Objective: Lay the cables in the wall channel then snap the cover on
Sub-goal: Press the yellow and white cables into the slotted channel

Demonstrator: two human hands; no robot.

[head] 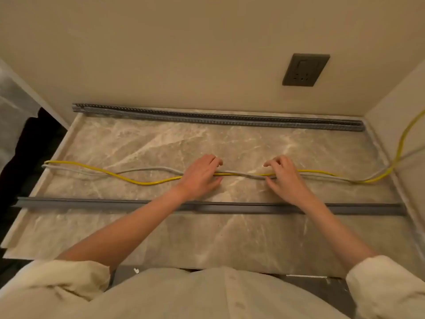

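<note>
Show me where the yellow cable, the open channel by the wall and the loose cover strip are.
yellow cable (147, 182): head view, low loop left of the hands.
channel (207, 118): head view, middle of its slotted length.
cover strip (92, 202): head view, bare left stretch.

The yellow cable (147, 181) and grey cable (151, 169) pass out of sight beneath the left hand (200, 176) and right hand (284, 178), then run off the picture's right edge, while both forearms hide stretches of the channel cover (92, 202).
</note>
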